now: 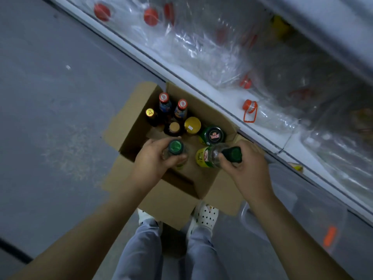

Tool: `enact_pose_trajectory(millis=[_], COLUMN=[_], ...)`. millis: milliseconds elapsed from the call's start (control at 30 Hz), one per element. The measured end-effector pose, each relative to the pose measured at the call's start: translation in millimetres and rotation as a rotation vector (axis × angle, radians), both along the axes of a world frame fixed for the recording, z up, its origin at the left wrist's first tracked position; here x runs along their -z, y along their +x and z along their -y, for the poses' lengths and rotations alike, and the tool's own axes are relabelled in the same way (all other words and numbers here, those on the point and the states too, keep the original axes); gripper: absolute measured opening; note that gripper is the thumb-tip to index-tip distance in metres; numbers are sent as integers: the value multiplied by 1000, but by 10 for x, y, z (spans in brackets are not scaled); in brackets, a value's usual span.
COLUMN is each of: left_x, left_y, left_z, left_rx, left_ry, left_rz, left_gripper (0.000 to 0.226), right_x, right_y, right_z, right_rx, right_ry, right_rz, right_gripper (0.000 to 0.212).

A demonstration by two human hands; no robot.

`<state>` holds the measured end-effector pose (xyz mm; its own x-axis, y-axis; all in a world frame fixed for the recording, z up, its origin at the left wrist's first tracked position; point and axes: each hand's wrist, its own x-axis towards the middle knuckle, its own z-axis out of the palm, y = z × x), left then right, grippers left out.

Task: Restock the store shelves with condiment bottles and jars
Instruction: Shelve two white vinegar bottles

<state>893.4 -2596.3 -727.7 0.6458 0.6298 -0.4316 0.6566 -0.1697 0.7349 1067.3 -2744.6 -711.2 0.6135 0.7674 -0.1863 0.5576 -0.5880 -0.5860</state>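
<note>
Pickup: our left hand [153,160] and right hand [247,172] each grip a green-capped clear glass bottle [175,147] from the brown cardboard box [177,201]; next we lift both shelfward.

shelf bottles [212,43] blurred, forearms [80,235] cropped

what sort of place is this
Most likely a shop aisle: a long white shelf holds plastic-wrapped, red-capped bottles, and an open cardboard box of condiment bottles sits on the floor beside it.
</note>
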Motion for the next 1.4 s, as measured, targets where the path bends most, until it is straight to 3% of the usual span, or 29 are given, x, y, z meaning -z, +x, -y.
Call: enact_pose_trajectory(millis=[200,300,400,467,567,667,767,867,1000,1133,1400], left_x=[-1788,-2866,-3884,-4466,-5268,-5888,-6358,-6754,-7142,-7443,-7948], left_y=[-51,-24,-58,-113,-174,-171,-108,-7,137,279,719], left_z=[-262,-353,-446,-498,-562,-592,-477,-235,183,726,2373], left_rx=[-167,-241,-295,-170,0,47,38,93,187,267,396], left_ry=[65,16,-117,-134,-148,-141,-272,-269,-217,-197,-259], left_rz=[265,387,538,617,746,844,969,1021,1006,1011,1065], left_gripper=[30,20,12,10,12,13,4,17,10,15,21], right_x=[-1795,-2941,-3981,-4511,-5234,-5846,-6298,-6628,-7005,-7366,-7937], right_y=[18,67,53,-8,-120,-224,-321,-382,-385,-357,-210], right_z=[-266,-355,-410,-472,-586,-578,-420,-129,396,1042,2735], right_rx=[27,152,199,243,306,311,306,316,293,219,219], right_ry=[246,363,554,667,837,926,953,960,1001,950,1038], right_rz=[-142,-374,-422,-449,-423,-399,-325,-260,-255,-236,-171], right_gripper=[16,14,10,2,23,27,19,8,20,20,19])
